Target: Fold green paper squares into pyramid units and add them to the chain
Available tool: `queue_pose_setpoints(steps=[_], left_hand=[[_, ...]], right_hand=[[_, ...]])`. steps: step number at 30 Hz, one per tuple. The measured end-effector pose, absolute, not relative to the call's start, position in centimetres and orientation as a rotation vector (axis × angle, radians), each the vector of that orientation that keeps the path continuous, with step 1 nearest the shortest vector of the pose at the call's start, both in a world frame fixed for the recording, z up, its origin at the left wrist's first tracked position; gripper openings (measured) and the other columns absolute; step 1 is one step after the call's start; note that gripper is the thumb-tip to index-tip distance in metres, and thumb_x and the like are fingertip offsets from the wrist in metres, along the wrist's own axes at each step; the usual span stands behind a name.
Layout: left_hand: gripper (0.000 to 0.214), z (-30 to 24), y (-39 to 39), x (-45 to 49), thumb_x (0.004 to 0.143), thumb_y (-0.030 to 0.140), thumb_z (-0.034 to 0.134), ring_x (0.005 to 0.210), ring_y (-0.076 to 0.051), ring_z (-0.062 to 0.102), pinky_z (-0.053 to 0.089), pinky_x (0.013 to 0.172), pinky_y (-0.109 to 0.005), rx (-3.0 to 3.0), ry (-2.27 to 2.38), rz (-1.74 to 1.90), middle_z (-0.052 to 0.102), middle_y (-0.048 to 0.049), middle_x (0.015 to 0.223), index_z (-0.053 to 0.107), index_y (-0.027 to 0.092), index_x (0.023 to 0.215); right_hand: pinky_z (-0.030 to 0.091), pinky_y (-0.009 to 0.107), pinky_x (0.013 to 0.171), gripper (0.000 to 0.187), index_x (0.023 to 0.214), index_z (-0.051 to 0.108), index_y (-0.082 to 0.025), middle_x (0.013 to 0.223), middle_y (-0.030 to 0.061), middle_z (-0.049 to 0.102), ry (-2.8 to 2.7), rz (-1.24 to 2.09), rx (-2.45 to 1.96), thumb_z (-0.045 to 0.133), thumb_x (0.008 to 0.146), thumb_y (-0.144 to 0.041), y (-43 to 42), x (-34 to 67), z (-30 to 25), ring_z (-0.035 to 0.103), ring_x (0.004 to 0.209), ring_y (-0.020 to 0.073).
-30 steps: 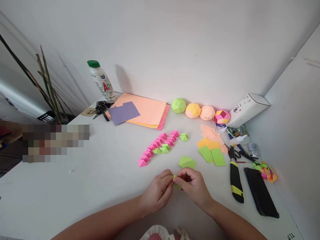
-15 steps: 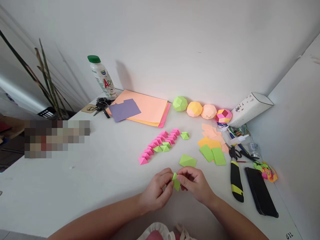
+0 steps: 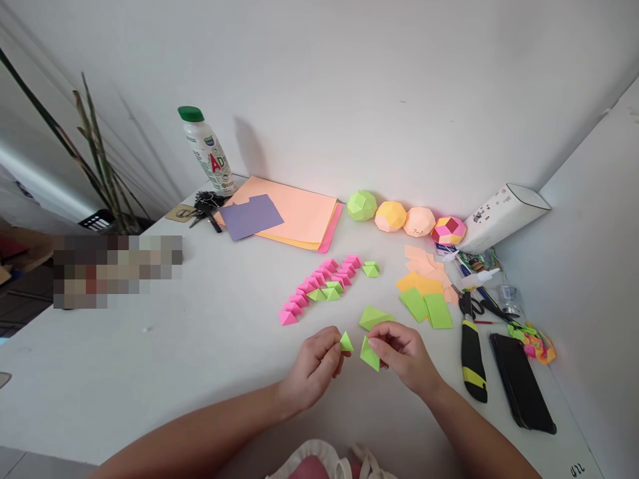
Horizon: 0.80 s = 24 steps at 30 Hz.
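Observation:
My left hand (image 3: pixel 313 367) is closed in a pinch on a small green folded paper piece (image 3: pixel 346 342), whose pointed tip sticks up past the fingers. Closed on another green paper piece (image 3: pixel 370 354), my right hand (image 3: pixel 403 352) holds it just to the right, with a gap between the two pieces. Behind the right hand a creased green paper (image 3: pixel 373 317) lies on the table, partly covered by the fingers. Farther back run rows of pink folded paper units (image 3: pixel 310 287), with a few green folded units (image 3: pixel 327 293) beside them.
Right of my hands lie green paper rectangles (image 3: pixel 438 311), orange slips (image 3: pixel 422 283), a yellow-black cutter (image 3: pixel 473 362), scissors (image 3: pixel 469 306) and a black phone (image 3: pixel 522 382). Faceted paper balls (image 3: pixel 391 217) line the wall. Paper sheets (image 3: pixel 299 209) and a white bottle (image 3: pixel 210 153) stand back left.
My hands have moved apart. The green paper that was between both hands now shows as two separate pieces, one in each hand. The view has shifted slightly.

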<state>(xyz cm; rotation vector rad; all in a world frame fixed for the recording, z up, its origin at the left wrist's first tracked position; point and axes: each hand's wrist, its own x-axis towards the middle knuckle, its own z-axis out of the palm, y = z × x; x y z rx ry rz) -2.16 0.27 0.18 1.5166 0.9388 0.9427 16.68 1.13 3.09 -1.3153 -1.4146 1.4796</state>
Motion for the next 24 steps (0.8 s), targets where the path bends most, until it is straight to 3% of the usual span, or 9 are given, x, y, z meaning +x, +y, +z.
queue_pose_setpoints(steps=[10, 24], left_hand=[[0.031, 0.3, 0.3, -2.0, 0.089, 0.025, 0.035, 0.06, -0.014, 0.046, 0.037, 0.057, -0.026, 1.589, 0.94, 0.953, 0.049, -0.002, 0.062, 0.045, 0.018, 0.061], [0.038, -0.3, 0.0, -2.2, 0.094, 0.028, 0.027, 0.063, -0.015, 0.046, 0.038, 0.06, -0.027, 1.652, 0.818, 0.901, 0.048, -0.0034, 0.066, 0.047, 0.017, 0.064]], right_hand=[[0.042, 0.02, 0.046, 0.017, 0.074, 0.061, -0.016, 0.059, -0.0023, 0.052, -1.366, 1.558, -1.295, 0.063, 0.08, -0.032, 1.0, 16.5, 3.4, 0.048, 0.05, 0.0087], [0.039, 0.02, 0.047, 0.016, 0.073, 0.059, -0.015, 0.057, -0.0029, 0.052, -1.431, 1.504, -1.335, 0.062, 0.081, -0.029, 0.5, 15.3, 2.4, 0.048, 0.05, 0.0091]])
